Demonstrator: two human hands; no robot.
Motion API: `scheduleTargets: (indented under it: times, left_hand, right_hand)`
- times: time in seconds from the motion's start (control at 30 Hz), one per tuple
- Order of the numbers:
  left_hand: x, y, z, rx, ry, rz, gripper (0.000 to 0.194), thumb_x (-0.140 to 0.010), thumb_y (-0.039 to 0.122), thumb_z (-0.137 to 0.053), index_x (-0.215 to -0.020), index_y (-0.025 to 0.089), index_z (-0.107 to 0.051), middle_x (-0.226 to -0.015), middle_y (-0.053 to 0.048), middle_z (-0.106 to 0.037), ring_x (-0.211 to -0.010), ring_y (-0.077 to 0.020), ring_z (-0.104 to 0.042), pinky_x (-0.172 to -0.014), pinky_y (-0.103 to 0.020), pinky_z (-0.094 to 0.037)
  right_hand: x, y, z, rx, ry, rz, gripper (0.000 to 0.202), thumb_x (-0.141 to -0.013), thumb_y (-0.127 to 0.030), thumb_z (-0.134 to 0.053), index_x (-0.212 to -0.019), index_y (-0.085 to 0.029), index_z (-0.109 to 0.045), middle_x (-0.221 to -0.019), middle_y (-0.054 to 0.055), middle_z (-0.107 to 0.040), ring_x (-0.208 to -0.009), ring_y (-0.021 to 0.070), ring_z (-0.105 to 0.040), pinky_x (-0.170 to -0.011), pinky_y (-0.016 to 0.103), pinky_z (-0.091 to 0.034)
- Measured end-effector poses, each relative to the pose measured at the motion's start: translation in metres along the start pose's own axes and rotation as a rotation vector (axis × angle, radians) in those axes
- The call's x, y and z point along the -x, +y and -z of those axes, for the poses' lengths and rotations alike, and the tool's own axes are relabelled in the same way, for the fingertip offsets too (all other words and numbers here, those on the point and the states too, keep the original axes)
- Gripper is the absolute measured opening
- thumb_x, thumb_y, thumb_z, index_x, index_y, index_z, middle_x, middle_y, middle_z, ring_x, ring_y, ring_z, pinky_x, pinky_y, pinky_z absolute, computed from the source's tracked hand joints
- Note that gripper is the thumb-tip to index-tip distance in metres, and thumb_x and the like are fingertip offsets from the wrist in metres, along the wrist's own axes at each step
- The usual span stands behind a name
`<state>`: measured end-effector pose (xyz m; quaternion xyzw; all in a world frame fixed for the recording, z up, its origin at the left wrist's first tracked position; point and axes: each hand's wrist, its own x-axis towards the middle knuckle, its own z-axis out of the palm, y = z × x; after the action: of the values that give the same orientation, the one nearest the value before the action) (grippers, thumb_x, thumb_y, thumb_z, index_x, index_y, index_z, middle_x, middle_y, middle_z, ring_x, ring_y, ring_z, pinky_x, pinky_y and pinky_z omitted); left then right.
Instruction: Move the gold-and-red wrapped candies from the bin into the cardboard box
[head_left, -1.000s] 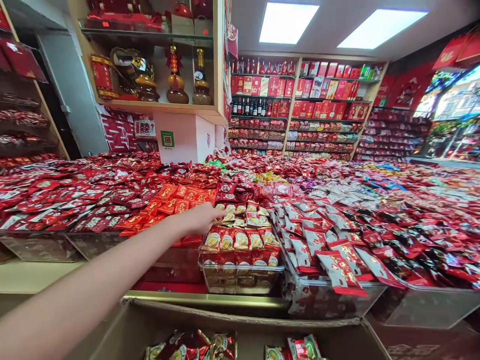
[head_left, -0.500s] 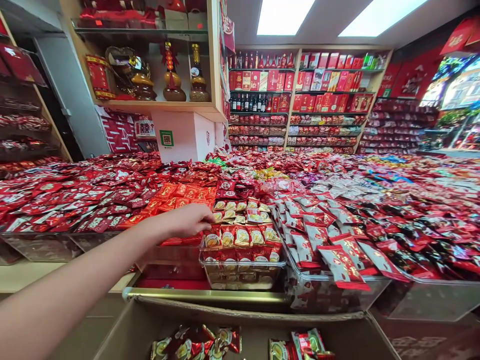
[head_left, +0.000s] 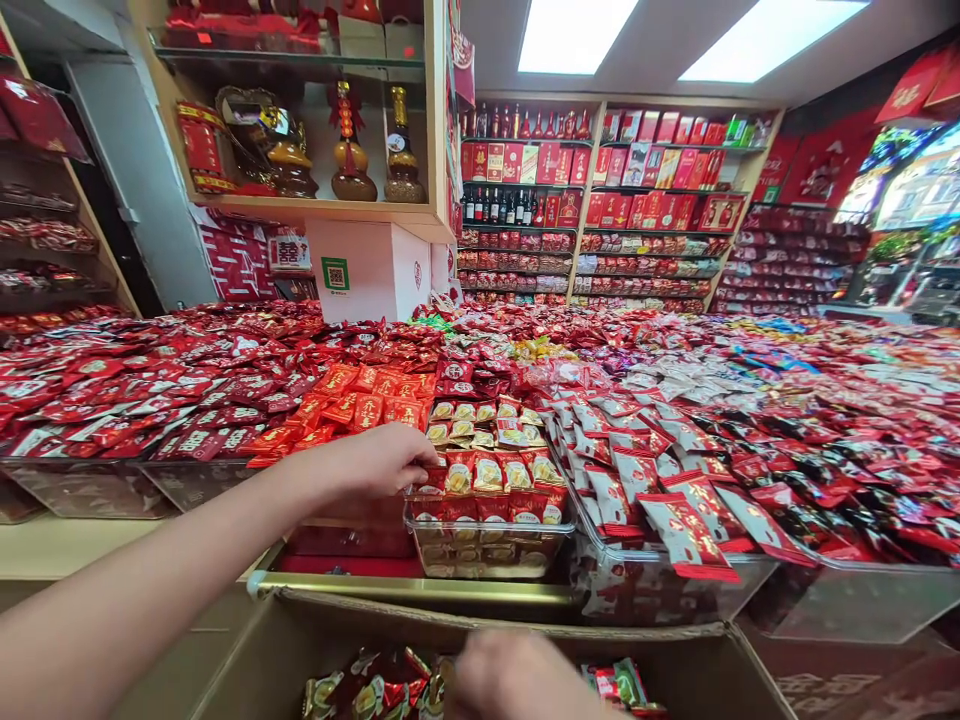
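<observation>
My left hand (head_left: 397, 462) reaches in from the left to the clear plastic bin (head_left: 491, 530). Its fingers are bent and pressed together on the snack packet (head_left: 431, 478) at the left end of a row, partly covering it. Red and gold packets (head_left: 487, 472) with a round yellow picture stand in rows in that bin. My right hand (head_left: 517, 675) is low in front, over the open cardboard box (head_left: 300, 620). Motion smears it and its fingers are hidden. More packets (head_left: 371, 690) of the same look lie in the box around it.
Orange-red packets (head_left: 367, 410) lie left of the bin, white and red ones (head_left: 686, 530) overhang a bin at the right. A gold rail (head_left: 420, 590) runs between box and bins. Above at left hangs a shelf (head_left: 322, 215) with gourd-shaped bottles.
My right hand has come into view over the cardboard box, hiding some packets. My left hand stays at the bin's left side, its wrist slightly more raised.
</observation>
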<state>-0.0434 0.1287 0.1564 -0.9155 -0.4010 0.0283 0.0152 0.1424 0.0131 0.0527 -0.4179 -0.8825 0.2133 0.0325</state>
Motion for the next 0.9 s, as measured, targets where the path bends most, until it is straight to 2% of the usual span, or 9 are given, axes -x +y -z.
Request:
scheduleTargets:
  times: [0.1, 0.17, 0.23, 0.3, 0.53, 0.63, 0.8, 0.9]
  left_hand:
    - [0.001, -0.001, -0.002, 0.007, 0.008, 0.016, 0.027, -0.071, 0.011, -0.051, -0.093, 0.021, -0.063, -0.087, -0.001, -0.069, -0.076, -0.0143, -0.061, -0.066, -0.019, -0.042]
    - [0.001, -0.001, -0.003, 0.002, 0.013, 0.032, 0.026, -0.070, 0.010, -0.052, -0.090, 0.021, -0.064, -0.083, -0.001, -0.069, -0.074, -0.0147, -0.061, -0.063, -0.019, -0.042]
    - [0.000, -0.001, -0.004, -0.004, 0.019, 0.044, 0.025, -0.069, 0.008, -0.053, -0.086, 0.020, -0.066, -0.080, -0.001, -0.069, -0.071, -0.0149, -0.061, -0.061, -0.019, -0.041]
    - [0.000, -0.001, -0.005, -0.003, 0.023, 0.049, 0.024, -0.069, 0.009, -0.053, -0.084, 0.021, -0.066, -0.079, 0.000, -0.070, -0.069, -0.0147, -0.060, -0.060, -0.019, -0.041]
    - [-0.002, -0.001, -0.006, 0.016, 0.045, 0.040, 0.023, -0.067, 0.008, -0.055, -0.080, 0.022, -0.067, -0.078, 0.001, -0.069, -0.070, -0.0150, -0.060, -0.061, -0.019, -0.040]
    - [0.003, -0.001, 0.003, 0.024, 0.081, 0.063, 0.019, -0.070, 0.010, -0.052, -0.078, 0.021, -0.066, -0.076, 0.001, -0.068, -0.069, -0.0143, -0.059, -0.061, -0.019, -0.040]
    - [0.025, -0.001, 0.028, 0.080, 0.162, 0.116, 0.019, -0.078, 0.017, -0.048, -0.091, 0.021, -0.062, -0.087, 0.002, -0.067, -0.079, -0.0128, -0.059, -0.068, -0.019, -0.041]
    - [0.033, 0.003, 0.029, 0.106, 0.145, 0.099, 0.019, -0.078, 0.016, -0.048, -0.091, 0.020, -0.062, -0.086, 0.003, -0.067, -0.079, -0.0116, -0.060, -0.069, -0.018, -0.041]
  right_hand:
    - [-0.029, -0.002, 0.050, 0.251, 0.415, 0.070, 0.022, -0.085, -0.026, -0.038, -0.085, -0.020, -0.058, -0.089, 0.007, -0.060, -0.089, 0.0212, -0.047, -0.079, 0.037, -0.034]
    - [-0.046, -0.001, 0.072, 0.395, 0.584, 0.067, 0.019, -0.082, -0.029, -0.043, -0.080, -0.019, -0.059, -0.085, 0.007, -0.062, -0.087, 0.0229, -0.048, -0.076, 0.037, -0.033]
    - [-0.060, 0.002, 0.081, 0.440, 0.571, 0.044, 0.020, -0.078, -0.035, -0.049, -0.077, -0.018, -0.059, -0.080, 0.007, -0.063, -0.084, 0.0235, -0.049, -0.073, 0.037, -0.033]
    - [-0.069, 0.006, 0.078, 0.447, 0.521, 0.038, 0.022, -0.076, -0.039, -0.051, -0.076, -0.018, -0.060, -0.077, 0.006, -0.064, -0.081, 0.0231, -0.050, -0.073, 0.037, -0.032]
    - [-0.071, 0.011, 0.066, 0.441, 0.489, 0.069, 0.021, -0.081, -0.027, -0.043, -0.071, -0.018, -0.060, -0.076, 0.004, -0.065, -0.079, 0.0183, -0.050, -0.078, 0.036, -0.026]
    - [-0.072, 0.011, 0.067, 0.433, 0.487, 0.048, 0.022, -0.080, -0.027, -0.042, -0.072, -0.018, -0.061, -0.077, 0.005, -0.064, -0.079, 0.0185, -0.050, -0.076, 0.035, -0.026]
    - [-0.077, 0.012, 0.070, 0.444, 0.429, -0.007, 0.026, -0.081, -0.030, -0.041, -0.072, -0.018, -0.062, -0.078, 0.006, -0.065, -0.080, 0.0202, -0.053, -0.073, 0.036, -0.029]
    - [-0.080, 0.014, 0.074, 0.414, 0.387, -0.044, 0.026, -0.079, -0.031, -0.041, -0.073, -0.018, -0.063, -0.075, 0.007, -0.066, -0.079, 0.0216, -0.054, -0.071, 0.036, -0.031]
